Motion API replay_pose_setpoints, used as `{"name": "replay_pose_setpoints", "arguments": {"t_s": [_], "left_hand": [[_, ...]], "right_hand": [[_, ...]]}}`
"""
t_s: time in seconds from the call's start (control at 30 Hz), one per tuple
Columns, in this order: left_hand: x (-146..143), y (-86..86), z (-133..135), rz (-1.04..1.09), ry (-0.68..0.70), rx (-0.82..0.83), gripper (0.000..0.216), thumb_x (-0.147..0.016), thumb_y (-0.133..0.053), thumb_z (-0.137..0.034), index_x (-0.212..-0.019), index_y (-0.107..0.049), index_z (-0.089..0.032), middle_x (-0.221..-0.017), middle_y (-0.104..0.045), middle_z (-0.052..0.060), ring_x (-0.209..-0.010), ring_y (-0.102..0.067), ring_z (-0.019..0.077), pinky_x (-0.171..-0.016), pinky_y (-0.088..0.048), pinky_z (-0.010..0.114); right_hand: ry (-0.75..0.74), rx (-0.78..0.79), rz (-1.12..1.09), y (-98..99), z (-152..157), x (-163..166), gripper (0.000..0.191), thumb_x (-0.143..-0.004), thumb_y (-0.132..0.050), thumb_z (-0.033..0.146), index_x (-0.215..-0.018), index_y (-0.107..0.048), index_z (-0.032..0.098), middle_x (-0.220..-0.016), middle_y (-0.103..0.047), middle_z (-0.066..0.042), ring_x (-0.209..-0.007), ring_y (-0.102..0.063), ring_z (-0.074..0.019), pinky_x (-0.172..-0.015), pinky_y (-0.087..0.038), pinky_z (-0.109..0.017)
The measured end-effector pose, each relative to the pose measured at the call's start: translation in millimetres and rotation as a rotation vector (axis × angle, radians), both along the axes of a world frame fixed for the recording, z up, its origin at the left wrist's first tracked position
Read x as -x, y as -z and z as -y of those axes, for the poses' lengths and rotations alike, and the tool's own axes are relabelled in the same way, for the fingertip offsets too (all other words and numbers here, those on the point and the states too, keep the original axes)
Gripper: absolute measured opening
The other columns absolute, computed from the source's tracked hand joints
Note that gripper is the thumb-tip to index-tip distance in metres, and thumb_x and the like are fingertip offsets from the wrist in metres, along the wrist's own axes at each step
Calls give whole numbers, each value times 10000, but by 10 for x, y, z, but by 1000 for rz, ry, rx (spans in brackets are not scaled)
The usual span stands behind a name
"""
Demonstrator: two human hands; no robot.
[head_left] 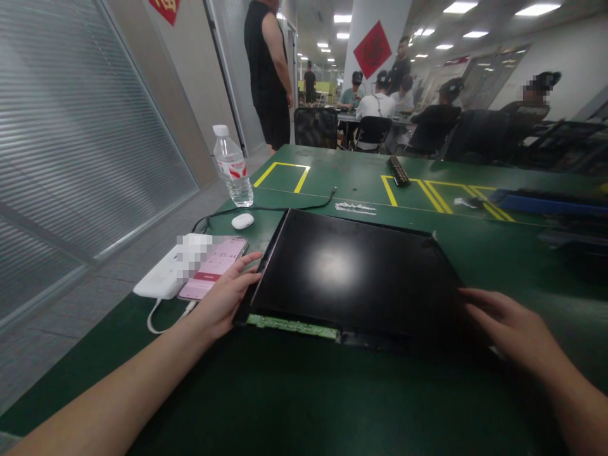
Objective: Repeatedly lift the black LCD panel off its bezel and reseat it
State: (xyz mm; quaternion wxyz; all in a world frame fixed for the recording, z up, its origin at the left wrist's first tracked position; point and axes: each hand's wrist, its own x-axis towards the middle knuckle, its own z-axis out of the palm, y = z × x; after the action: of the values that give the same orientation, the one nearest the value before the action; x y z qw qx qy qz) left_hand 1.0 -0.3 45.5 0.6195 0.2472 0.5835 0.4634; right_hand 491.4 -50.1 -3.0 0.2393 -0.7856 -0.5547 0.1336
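Observation:
A black LCD panel (361, 278) lies across the middle of the green table, its dark face upward with a bright reflection on it. Along its near edge runs a narrow green circuit board strip (294, 326). My left hand (232, 288) grips the panel's left edge, with the fingers at the side and the thumb side partly hidden. At the opposite edge, my right hand (506, 320) holds the right side, its fingertips partly out of sight against the dark frame. Beside my left hand lies a lit phone (216, 272) with a cable.
A white power bank (166, 269) and a white earbud case (242, 221) are at the left. Behind them stands a water bottle (234, 171) near a black cable (285, 208). Farther back are yellow tape marks (437, 196), a dark ridged strip (398, 171) and a blue tray (536, 202). People sit beyond.

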Motion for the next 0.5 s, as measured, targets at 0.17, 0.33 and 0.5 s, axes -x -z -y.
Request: {"name": "replay_pose_setpoints", "arguments": {"t_s": [0.17, 0.33, 0.5], "left_hand": [[41, 106, -10, 33, 41, -30, 643, -875, -742, 13, -1434, -615, -280, -1037, -875, 15, -634, -832, 183, -527, -667, 249], [124, 112, -5, -38, 120, -27, 451, -887, -849, -157, -1316, -755, -262, -1123, -895, 55, -842, -872, 232, -622, -681, 281], [219, 74, -17, -84, 205, 0, 432, -807, -878, -216, -1236, -832, -233, -1154, -906, 75, -1054, -860, 288, -773, -679, 315]], "right_hand": [[-42, -4, -7, -7, 10, 11, 480, -804, -579, 647, -1104, -778, 329, -1189, -812, -109, -988, -770, -409, -890, -617, -648], [-58, -12, -11, -6, 4, 9, 476, -831, -579, 617, -1122, -788, 303, -1188, -815, -117, -1030, -777, -405, -910, -629, -634], [-75, -48, 14, 29, -8, -20, 480, -844, -576, 601, -1121, -816, 289, -1183, -830, -115, -1036, -781, -387, -929, -631, -601]]}}
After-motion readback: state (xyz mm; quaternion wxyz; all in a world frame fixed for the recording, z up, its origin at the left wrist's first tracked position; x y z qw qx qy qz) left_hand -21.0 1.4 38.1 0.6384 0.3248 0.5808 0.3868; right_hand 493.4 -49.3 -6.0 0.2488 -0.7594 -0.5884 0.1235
